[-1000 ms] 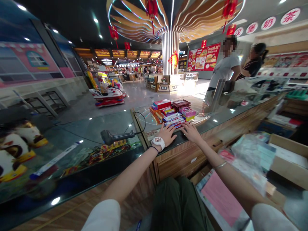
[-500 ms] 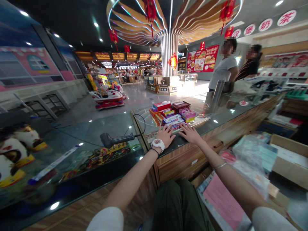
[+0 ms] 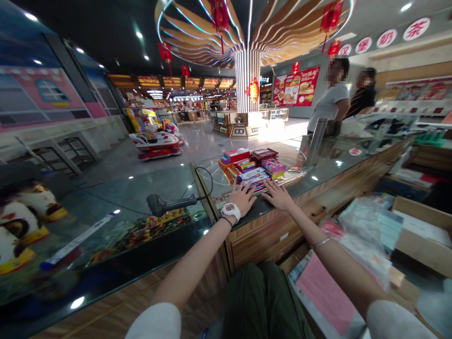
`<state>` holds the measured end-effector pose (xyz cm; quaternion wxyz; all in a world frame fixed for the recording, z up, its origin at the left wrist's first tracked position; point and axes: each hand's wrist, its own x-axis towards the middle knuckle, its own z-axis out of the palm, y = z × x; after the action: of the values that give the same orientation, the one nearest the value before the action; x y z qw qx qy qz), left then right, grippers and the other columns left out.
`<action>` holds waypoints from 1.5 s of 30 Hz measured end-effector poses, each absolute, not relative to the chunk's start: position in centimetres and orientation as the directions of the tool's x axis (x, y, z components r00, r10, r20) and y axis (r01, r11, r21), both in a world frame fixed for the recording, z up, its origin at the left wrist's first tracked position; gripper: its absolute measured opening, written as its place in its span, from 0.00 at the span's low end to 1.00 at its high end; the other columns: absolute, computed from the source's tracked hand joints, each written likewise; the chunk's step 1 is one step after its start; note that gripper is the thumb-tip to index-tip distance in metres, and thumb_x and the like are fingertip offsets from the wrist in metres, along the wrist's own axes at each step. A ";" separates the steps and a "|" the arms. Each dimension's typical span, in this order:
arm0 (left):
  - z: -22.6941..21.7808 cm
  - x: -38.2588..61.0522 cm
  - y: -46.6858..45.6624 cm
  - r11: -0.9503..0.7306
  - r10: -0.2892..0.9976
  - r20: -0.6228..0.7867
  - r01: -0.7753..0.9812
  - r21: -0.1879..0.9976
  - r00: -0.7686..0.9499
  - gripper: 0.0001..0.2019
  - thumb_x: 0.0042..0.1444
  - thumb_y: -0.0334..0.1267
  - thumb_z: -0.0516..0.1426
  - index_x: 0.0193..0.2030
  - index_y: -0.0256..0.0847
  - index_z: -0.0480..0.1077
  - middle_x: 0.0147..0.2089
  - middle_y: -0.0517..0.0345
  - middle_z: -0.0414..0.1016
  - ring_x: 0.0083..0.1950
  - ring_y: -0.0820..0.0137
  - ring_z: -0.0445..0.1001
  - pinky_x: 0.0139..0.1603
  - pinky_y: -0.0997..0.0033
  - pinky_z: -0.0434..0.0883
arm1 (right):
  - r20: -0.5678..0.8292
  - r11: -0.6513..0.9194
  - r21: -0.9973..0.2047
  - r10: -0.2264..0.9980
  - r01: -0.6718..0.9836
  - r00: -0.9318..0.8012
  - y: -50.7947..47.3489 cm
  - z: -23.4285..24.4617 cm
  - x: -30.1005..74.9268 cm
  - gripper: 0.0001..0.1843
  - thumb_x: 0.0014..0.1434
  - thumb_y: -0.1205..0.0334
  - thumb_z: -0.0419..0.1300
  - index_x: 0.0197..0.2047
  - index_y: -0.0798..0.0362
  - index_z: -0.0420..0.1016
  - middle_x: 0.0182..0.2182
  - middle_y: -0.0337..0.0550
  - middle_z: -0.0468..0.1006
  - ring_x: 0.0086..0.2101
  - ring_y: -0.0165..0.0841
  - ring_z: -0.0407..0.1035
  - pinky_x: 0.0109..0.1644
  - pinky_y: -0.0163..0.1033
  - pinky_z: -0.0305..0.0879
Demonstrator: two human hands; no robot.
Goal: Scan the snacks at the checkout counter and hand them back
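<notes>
My left hand (image 3: 243, 198) and my right hand (image 3: 278, 196) lie flat on a glass shop counter (image 3: 339, 174), fingers spread and holding nothing. Their fingertips sit at the near edge of a heap of boxed and wrapped sweets (image 3: 250, 169), with a striped pack closest to them. A white wristwatch (image 3: 231, 212) circles my left wrist. To the left of that hand, a corded barcode scanner (image 3: 169, 203) lies on the glass, apart from my fingers.
A steel flask (image 3: 316, 148) stands beyond the heap, and two people (image 3: 328, 106) stand across the counter at the right. Below at the right are a cardboard box (image 3: 420, 235), plastic-wrapped packets (image 3: 367, 235) and pink paper (image 3: 325, 292). A coin-operated kiddie ride (image 3: 155, 143) stands on the mall floor.
The whole view has tilted slightly as my head moved. My hands remain on the glass in nearly the same place, and the heap has not shifted.
</notes>
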<state>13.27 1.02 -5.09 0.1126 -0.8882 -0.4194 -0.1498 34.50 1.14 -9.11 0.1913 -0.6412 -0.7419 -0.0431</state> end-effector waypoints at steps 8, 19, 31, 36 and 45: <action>-4.8 13.4 1.0 -0.687 0.659 0.370 0.724 -0.059 0.655 0.19 0.71 0.42 0.46 0.50 0.44 0.78 0.62 0.54 0.74 0.64 0.63 0.70 0.75 0.45 0.48 | 0.493 0.271 -0.192 0.858 0.943 -0.146 0.6 -9.2 34.7 0.23 0.68 0.57 0.49 0.62 0.52 0.69 0.61 0.51 0.71 0.61 0.43 0.64 0.67 0.53 0.55; -4.9 13.4 1.3 -0.633 0.701 0.364 0.770 -0.077 0.613 0.21 0.71 0.43 0.43 0.52 0.49 0.77 0.65 0.59 0.71 0.71 0.60 0.61 0.74 0.44 0.53 | 0.383 0.219 -0.185 0.914 0.958 -0.136 0.6 -8.5 34.4 0.26 0.69 0.54 0.47 0.66 0.50 0.65 0.66 0.47 0.66 0.65 0.42 0.58 0.68 0.53 0.52; -4.6 13.0 0.7 -0.608 0.713 0.384 0.790 -0.077 0.587 0.22 0.71 0.46 0.44 0.65 0.47 0.67 0.71 0.57 0.62 0.74 0.56 0.56 0.74 0.42 0.50 | 0.394 0.219 -0.166 0.908 0.961 -0.139 0.1 -8.1 34.2 0.28 0.68 0.56 0.48 0.70 0.47 0.59 0.70 0.46 0.58 0.68 0.42 0.53 0.70 0.57 0.49; -3.4 10.4 -0.6 -0.537 0.748 0.420 0.840 -0.071 0.514 0.23 0.70 0.47 0.44 0.66 0.45 0.66 0.73 0.54 0.59 0.75 0.55 0.52 0.75 0.41 0.47 | 0.444 0.329 -0.176 0.868 0.928 -0.223 -0.2 -6.3 32.2 0.30 0.67 0.55 0.49 0.71 0.48 0.58 0.71 0.45 0.56 0.69 0.42 0.51 0.71 0.57 0.47; -1.5 1.0 -3.8 -0.346 0.815 0.476 0.936 -0.058 0.331 0.23 0.70 0.46 0.44 0.68 0.49 0.63 0.73 0.54 0.58 0.76 0.55 0.51 0.75 0.40 0.45 | 0.496 0.587 -0.197 0.751 0.785 -0.437 -0.3 -3.5 20.6 0.32 0.67 0.53 0.51 0.72 0.45 0.54 0.71 0.44 0.56 0.69 0.41 0.50 0.71 0.57 0.48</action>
<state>1.00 -3.84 -1.49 0.1637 -0.7992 -0.5477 -0.1858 20.62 -0.26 -3.54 0.2757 -0.4532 -0.8471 -0.0315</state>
